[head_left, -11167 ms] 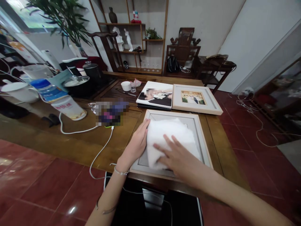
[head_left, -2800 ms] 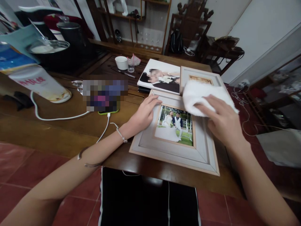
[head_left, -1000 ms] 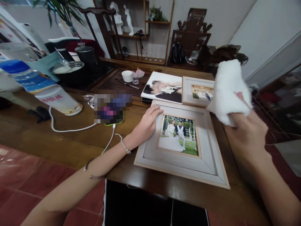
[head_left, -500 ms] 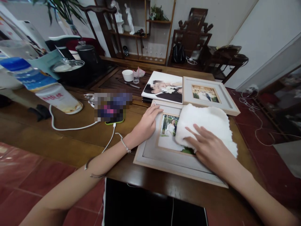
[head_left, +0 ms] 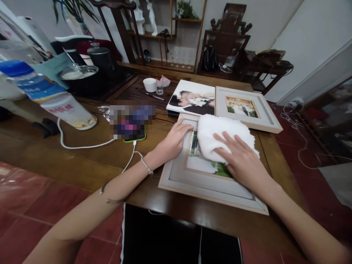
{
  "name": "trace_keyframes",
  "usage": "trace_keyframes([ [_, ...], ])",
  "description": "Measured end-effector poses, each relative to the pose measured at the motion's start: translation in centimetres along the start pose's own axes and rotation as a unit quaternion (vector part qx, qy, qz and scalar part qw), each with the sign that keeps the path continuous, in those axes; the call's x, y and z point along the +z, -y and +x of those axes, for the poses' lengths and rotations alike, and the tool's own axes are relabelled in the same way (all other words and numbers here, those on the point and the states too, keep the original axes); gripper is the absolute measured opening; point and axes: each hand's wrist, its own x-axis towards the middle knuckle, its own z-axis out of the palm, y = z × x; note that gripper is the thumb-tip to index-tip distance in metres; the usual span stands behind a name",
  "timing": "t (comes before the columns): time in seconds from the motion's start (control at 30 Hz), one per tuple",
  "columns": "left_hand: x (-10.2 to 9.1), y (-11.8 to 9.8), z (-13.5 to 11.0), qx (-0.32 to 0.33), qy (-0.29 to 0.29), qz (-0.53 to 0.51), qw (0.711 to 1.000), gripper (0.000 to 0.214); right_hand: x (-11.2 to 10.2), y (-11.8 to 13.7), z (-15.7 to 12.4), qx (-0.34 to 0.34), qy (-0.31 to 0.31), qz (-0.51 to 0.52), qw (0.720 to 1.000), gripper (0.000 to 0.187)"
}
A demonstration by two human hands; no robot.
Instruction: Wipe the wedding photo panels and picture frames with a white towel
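A pale framed wedding photo [head_left: 176, 178] lies flat on the wooden table [head_left: 90, 154] in front of me. My left hand [head_left: 172, 139] rests on the frame's upper left corner, fingers stretched out flat. My right hand [head_left: 240, 161] presses a white cloth [head_left: 217, 134] onto the glass over the picture, fingers spread flat on top of it. The cloth covers the upper part of the photo.
Behind lie a second framed photo [head_left: 246, 110] and a photo album [head_left: 192, 99]. A phone [head_left: 132, 126] on a white charging cable [head_left: 82, 146] sits to the left, near a tilted bottle [head_left: 52, 99], a pot [head_left: 79, 75] and a small white cup [head_left: 150, 84].
A second ago my right hand held the cloth up in the air at the right. It has come down onto the photo and slid left and up. My left hand has stayed put.
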Motion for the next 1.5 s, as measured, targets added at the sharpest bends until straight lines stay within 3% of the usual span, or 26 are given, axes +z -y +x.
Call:
trace_keyframes([
  [0.1, 0.2, 0.2, 0.0, 0.001, -0.004, 0.005, 1.000, 0.057, 0.3, -0.9, 0.2, 0.033, -0.032, -0.031, 0.998, 0.051],
  [0.23, 0.3, 0.2, 0.0, 0.002, -0.008, 0.004, 1.000, 0.057, 0.2, 0.0, 0.4, -0.017, 0.012, -0.020, 1.000, 0.051],
  [0.4, 0.6, 0.1, -0.2, -0.031, -0.011, -0.003, 0.999, 0.057, -3.2, 3.8, -2.3, -0.069, 0.049, 0.021, 0.996, 0.060],
  [0.5, 0.9, 0.2, -0.4, -0.052, -0.014, -0.013, 0.998, 0.057, -5.5, 5.7, -4.4, -0.161, 0.003, 0.026, 0.987, 0.044],
  [0.57, 1.0, 0.2, -0.4, -0.056, -0.017, -0.012, 0.998, 0.055, -6.2, 6.2, -4.7, -0.186, -0.010, 0.045, 0.982, 0.034],
  [0.67, 0.8, 0.1, -0.4, -0.068, -0.010, 0.009, 0.998, 0.050, -5.5, 5.7, -3.6, -0.148, 0.017, 0.091, 0.985, 0.048],
  [0.83, 0.7, 0.0, -0.5, -0.082, 0.012, 0.016, 0.996, 0.044, -1.5, 2.1, -0.8, -0.048, 0.047, 0.054, 0.996, 0.062],
  [0.93, 0.9, 0.2, -0.6, -0.082, 0.009, 0.004, 0.997, 0.044, -0.4, -0.5, -0.1, -0.005, 0.001, 0.030, 1.000, 0.058],
  [1.1, 1.2, 0.3, -0.8, -0.080, 0.002, -0.010, 0.997, 0.048, -1.5, -2.9, -0.5, 0.042, -0.201, -0.051, 0.977, 0.032],
  [1.17, 1.2, 0.2, -0.7, -0.081, 0.003, -0.015, 0.997, 0.051, -1.8, -3.1, -0.7, 0.052, -0.220, -0.099, 0.969, 0.028],
  [1.27, 1.1, 0.2, -0.7, -0.084, 0.010, -0.016, 0.996, 0.055, -1.1, -2.7, -0.5, 0.057, -0.118, -0.128, 0.983, 0.037],
  [1.37, 0.9, 0.2, -0.5, -0.089, 0.017, -0.020, 0.996, 0.056, 0.2, -2.0, 0.2, 0.039, -0.012, -0.092, 0.995, 0.050],
  [1.5, 0.9, 0.2, -0.5, -0.087, 0.013, -0.027, 0.996, 0.056, 0.0, -0.4, -0.2, 0.023, 0.042, -0.050, 0.998, 0.058],
])
